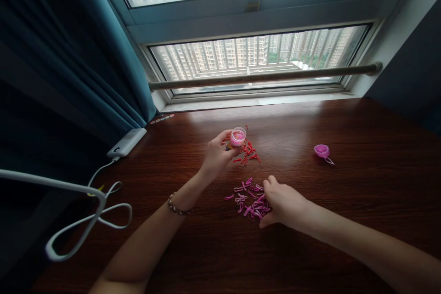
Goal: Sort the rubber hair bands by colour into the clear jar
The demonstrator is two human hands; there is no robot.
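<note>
My left hand (220,148) is closed around a small clear jar (238,137) with pink and some orange pieces inside, raised and tilted with its open mouth showing. Just behind it on the table lies a loose pile of small red elastic bands (248,150), partly hidden by the jar. Nearer to me is a spread pile of pink and purple elastic bands (253,201), twisted into little loops. My right hand (283,201) curves against the right side of this pile, thumb and fingers apart, touching the bands. Nothing shows as gripped in it.
A pink cup-shaped lid (321,150) with a loop handle lies to the right on the brown wooden table (361,183). At left are a white power strip (127,142), a coiled white cable (82,220) and a blue curtain (127,64). A window with a rail (265,78) borders the back.
</note>
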